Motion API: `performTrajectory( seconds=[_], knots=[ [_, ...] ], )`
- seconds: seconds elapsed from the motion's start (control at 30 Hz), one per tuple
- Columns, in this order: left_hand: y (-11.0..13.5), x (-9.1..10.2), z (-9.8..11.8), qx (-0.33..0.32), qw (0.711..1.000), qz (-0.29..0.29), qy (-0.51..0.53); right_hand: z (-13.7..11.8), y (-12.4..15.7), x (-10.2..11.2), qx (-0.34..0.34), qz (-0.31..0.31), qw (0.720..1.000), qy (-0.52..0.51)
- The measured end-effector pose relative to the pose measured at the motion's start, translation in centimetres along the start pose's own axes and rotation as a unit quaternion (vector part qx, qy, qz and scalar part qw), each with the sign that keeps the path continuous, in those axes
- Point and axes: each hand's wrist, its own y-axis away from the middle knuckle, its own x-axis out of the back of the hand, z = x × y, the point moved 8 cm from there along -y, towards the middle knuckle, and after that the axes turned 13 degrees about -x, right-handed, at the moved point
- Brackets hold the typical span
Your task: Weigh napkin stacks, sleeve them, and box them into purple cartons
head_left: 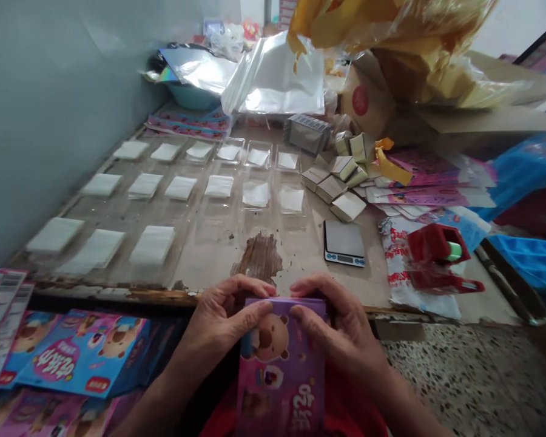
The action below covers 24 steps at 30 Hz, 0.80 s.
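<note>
- Two hands held the bear-printed purple package (282, 370) just off the middle of the front edge of the bench (300, 261); whether it touched the wood could not be told.
- Left hand (216, 325): half curled, its thumb on the printed face and its fingers bent over the top edge near the left corner.
- Right hand (352, 331): curled much the same, pinching near the right corner.
- Equal thumb pressure seemed best for a straight top edge; squeezing one corner harder could have creased the print.
- Working clear of the chipped front edge looked wise, since splinters might have scuffed the package.
- Elbow room mattered too: white paper stacks (152, 246) lay towards the front left corner, a digital scale (344, 243) right of centre, and a red tape dispenser (437, 243) towards the front right corner.
</note>
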Motion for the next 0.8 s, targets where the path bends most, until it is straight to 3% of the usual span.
performTrajectory(
  seconds=[0.13, 0.3, 0.4, 0.53, 0.63, 0.73, 0.8],
  knots=[
    [0.3, 0.1, -0.2, -0.014, 0.999, 0.03, -0.023, -0.2, 0.2, 0.0, -0.022, 0.004, 1.0, -0.014],
    [1.2, -0.8, -2.3, 0.068, 0.996, 0.039, 0.032, 1.7, -0.1, 0.6, -0.09, 0.0, 0.994, -0.061],
    [1.4, -1.3, -2.1, 0.088, 0.994, 0.042, 0.05, 2.3, -0.1, 0.9, -0.128, -0.029, 0.989, -0.071],
    [2.3, -1.4, -1.7, 0.087, 0.994, 0.03, 0.067, 0.7, 0.4, 1.5, -0.069, -0.062, 0.995, -0.031],
    [4.2, -2.4, -3.0, 0.098, 0.989, 0.001, 0.111, -0.2, 1.6, 1.0, -0.002, -0.108, 0.994, -0.008],
    [5.4, -3.7, -4.5, 0.129, 0.977, 0.036, 0.168, 0.6, 2.5, 0.5, 0.018, -0.149, 0.987, 0.049],
    [4.7, -4.4, -4.0, 0.121, 0.979, 0.056, 0.154, 1.7, 2.5, 1.8, 0.004, -0.151, 0.984, 0.092]
  ],
)
